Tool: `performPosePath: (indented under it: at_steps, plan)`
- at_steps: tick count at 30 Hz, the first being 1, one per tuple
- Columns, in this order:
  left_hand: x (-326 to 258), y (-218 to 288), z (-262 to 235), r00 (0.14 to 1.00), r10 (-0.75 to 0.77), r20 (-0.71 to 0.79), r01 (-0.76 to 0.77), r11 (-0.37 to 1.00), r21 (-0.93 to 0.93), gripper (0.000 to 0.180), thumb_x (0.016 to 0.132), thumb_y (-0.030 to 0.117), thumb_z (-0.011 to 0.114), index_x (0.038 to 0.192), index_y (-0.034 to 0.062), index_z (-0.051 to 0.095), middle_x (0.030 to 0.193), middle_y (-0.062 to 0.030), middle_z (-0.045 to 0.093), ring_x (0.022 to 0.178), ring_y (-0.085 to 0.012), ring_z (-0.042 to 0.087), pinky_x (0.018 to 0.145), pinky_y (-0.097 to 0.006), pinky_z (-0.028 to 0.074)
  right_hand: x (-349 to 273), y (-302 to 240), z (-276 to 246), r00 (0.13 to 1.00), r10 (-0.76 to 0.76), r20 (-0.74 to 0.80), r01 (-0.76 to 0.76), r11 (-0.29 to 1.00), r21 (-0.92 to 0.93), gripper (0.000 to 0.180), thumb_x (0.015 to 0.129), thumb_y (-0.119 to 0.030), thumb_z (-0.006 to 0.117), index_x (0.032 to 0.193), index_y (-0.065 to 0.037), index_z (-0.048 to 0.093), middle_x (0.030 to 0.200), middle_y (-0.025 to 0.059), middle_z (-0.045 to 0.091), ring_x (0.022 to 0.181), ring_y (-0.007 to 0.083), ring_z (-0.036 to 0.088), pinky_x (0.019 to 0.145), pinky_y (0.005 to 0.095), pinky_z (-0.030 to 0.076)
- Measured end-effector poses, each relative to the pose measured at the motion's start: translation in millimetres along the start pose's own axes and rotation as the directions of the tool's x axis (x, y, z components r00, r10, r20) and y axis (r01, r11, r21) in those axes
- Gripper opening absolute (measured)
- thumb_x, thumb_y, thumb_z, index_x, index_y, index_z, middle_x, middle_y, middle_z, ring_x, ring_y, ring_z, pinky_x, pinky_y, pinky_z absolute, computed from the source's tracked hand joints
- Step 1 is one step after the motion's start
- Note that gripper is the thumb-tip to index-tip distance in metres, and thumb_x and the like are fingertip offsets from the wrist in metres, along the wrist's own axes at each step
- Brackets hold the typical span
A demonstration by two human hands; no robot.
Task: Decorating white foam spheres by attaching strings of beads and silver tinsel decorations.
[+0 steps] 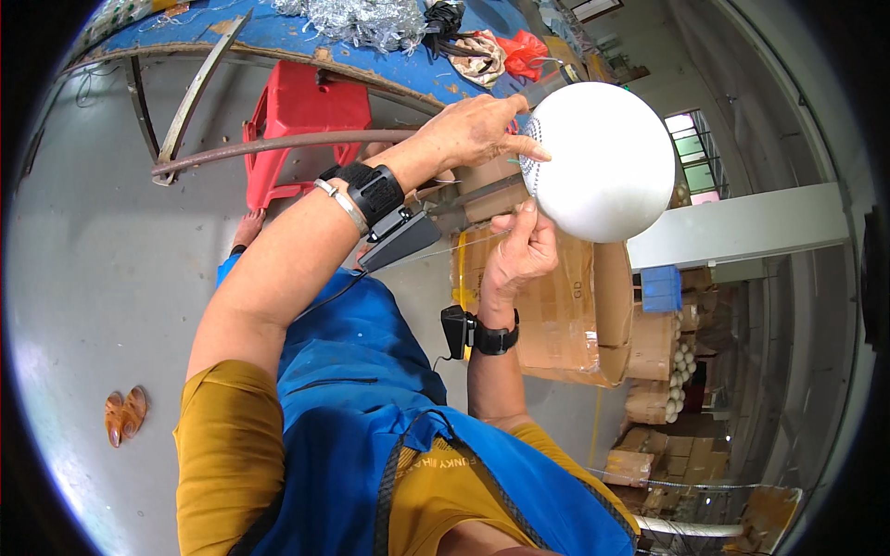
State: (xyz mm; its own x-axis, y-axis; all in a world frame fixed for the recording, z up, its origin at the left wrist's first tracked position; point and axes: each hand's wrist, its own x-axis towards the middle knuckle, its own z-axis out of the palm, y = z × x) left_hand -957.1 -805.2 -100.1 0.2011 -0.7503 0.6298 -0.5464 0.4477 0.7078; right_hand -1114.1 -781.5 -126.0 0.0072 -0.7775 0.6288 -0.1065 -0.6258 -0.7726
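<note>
Both hands are up on the big white ball, raised in front of the person. The left hand lies over the ball's near side, fingers closed and pinching at a patch of small silvery beads on its surface. The right hand props the ball from below, thumb pressed up against it, fingers curled. Behind the left hand sits a red plastic stool; above it, the blue tabletop. Cardboard boxes stand beside the right hand.
</note>
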Motion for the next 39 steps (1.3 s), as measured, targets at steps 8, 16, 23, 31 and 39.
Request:
performPosePath:
  at_steps: [8, 16, 23, 31, 39]
  plan:
    - [6, 7, -3, 0.998, 0.063, -0.008, -0.063, 0.974, -0.217, 0.055, 0.071, 0.038, 0.071, 0.105, -0.0016, 0.053, 0.059, -0.0115, 0.058, 0.048, -0.016, 0.051, 0.046, -0.029, 0.041, 4, 5, 4, 0.999, -0.008, -0.033, 0.006, 0.997, -0.076, 0.021, 0.087, -0.012, 0.054, 0.074, 0.004, 0.058, 0.052, 0.0058, 0.057, 0.046, 0.0069, 0.05, 0.051, 0.0207, 0.042]
    - [7, 7, -2, 0.997, -0.033, 0.066, 0.052, 0.948, -0.315, 0.048, 0.075, 0.035, 0.068, 0.105, 0.0006, 0.053, 0.053, -0.0066, 0.053, 0.043, -0.0117, 0.049, 0.039, -0.027, 0.038, 8, 9, 6, 0.999, -0.01, -0.043, 0.01, 1.0, 0.01, 0.019, 0.087, -0.012, 0.053, 0.079, 0.005, 0.059, 0.052, 0.0047, 0.056, 0.047, 0.0065, 0.049, 0.051, 0.0208, 0.042]
    - [6, 7, 1, 0.994, -0.069, 0.086, 0.09, 0.96, -0.265, 0.048, 0.077, 0.038, 0.066, 0.105, 0.0009, 0.055, 0.055, -0.007, 0.054, 0.045, -0.0125, 0.049, 0.042, -0.027, 0.039, 10, 8, 5, 0.998, 0.004, -0.063, -0.004, 1.0, 0.003, 0.018, 0.087, -0.009, 0.052, 0.081, 0.005, 0.06, 0.054, 0.0044, 0.056, 0.047, 0.0064, 0.049, 0.049, 0.0198, 0.041]
    - [2, 5, -8, 0.965, -0.035, 0.261, 0.106, 0.958, -0.265, 0.068, 0.068, 0.051, 0.069, 0.104, -0.0053, 0.055, 0.077, -0.0209, 0.06, 0.074, -0.0279, 0.061, 0.065, -0.034, 0.047, 9, 5, 5, 0.997, 0.032, -0.072, -0.031, 0.999, 0.005, 0.017, 0.087, -0.01, 0.053, 0.08, 0.005, 0.06, 0.054, 0.0054, 0.057, 0.044, 0.0068, 0.049, 0.045, 0.0197, 0.041]
    - [13, -5, 3, 0.979, -0.165, 0.124, 0.188, 0.961, -0.205, 0.082, 0.058, 0.056, 0.074, 0.108, -0.0043, 0.051, 0.085, -0.0216, 0.06, 0.084, -0.0296, 0.059, 0.07, -0.036, 0.047, 6, -14, -2, 0.997, 0.068, 0.023, -0.068, 0.998, -0.007, 0.02, 0.087, -0.013, 0.055, 0.076, 0.003, 0.058, 0.051, 0.005, 0.056, 0.044, 0.0061, 0.048, 0.046, 0.0201, 0.04]
